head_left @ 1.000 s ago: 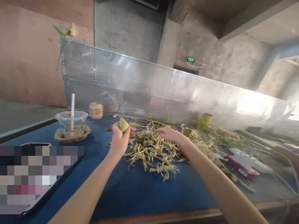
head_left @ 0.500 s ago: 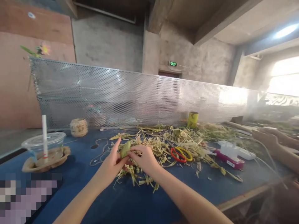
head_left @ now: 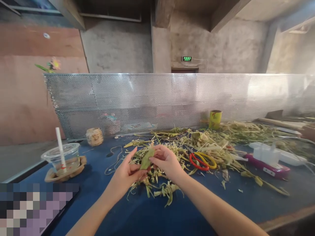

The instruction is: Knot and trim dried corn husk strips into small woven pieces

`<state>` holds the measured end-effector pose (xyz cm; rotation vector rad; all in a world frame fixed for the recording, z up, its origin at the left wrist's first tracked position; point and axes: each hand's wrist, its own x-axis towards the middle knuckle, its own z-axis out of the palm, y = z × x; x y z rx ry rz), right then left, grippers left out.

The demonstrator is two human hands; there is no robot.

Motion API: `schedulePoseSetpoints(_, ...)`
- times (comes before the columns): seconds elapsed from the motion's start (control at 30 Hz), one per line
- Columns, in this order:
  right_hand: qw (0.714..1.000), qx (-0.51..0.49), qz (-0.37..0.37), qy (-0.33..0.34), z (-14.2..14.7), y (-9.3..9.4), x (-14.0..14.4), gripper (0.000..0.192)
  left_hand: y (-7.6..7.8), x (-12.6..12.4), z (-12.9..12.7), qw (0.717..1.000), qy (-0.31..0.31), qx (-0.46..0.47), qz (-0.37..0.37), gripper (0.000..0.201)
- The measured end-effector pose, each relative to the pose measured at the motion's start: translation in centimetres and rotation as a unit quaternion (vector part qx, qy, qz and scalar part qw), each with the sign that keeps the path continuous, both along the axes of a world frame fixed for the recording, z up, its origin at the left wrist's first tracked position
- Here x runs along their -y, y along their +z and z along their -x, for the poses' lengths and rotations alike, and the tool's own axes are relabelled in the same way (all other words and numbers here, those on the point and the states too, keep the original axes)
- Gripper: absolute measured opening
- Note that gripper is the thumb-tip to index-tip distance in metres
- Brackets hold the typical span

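A green leaf (head_left: 147,159), dry-looking and pointed, is held upright between both hands over a heap of pale plant scraps (head_left: 168,193). My left hand (head_left: 126,171) pinches its lower end, with the thumb sticking up. From the other side my right hand (head_left: 166,161) grips its edge between thumb and fingers. Scissors with red and yellow handles (head_left: 199,162) lie just right of my right hand, their blades hidden among the scraps.
At left, a lidded plastic cup (head_left: 60,159) with a straw sits in a cardboard holder. A string ball (head_left: 94,136), a yellow-green can (head_left: 215,119) and a purple power strip (head_left: 268,166) stand around the heap. A perforated metal screen (head_left: 147,98) closes off the back.
The view has swung, shifting the table's things rightward. The leaf has turned and shows more of its surface between my hands. The other person's hands at right have mostly left the view.
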<state>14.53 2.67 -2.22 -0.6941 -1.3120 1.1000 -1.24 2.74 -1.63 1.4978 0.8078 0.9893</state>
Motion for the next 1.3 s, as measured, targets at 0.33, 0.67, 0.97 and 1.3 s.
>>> schedulePoseSetpoints(0.33, 0.999, -0.006, 0.038, -0.018, -0.3, 0.5, 0.6, 0.028, 0.6, 0.5, 0.6, 0.982, 0.154, 0.069, -0.089, 0.103)
schedulePoseSetpoints(0.67, 0.996, 0.011, 0.036, 0.08, -0.4, 0.5, 0.9, 0.026, 0.8, 0.9, 1.5, 0.994, 0.076, 0.041, -0.065, 0.101)
schedulePoseSetpoints(0.97, 1.0, 0.023, 0.007, -0.014, -0.9, 0.3, 0.7, 0.021, 0.2, 0.8, 1.3, 0.997, 0.037, 0.031, -0.067, 0.096)
schedulePoseSetpoints(1.3, 0.997, 0.028, 0.012, -0.072, -0.6, 0.4, 1.3, 0.025, 0.1, 0.6, 1.7, 0.998, -0.032, 0.021, 0.047, 0.088)
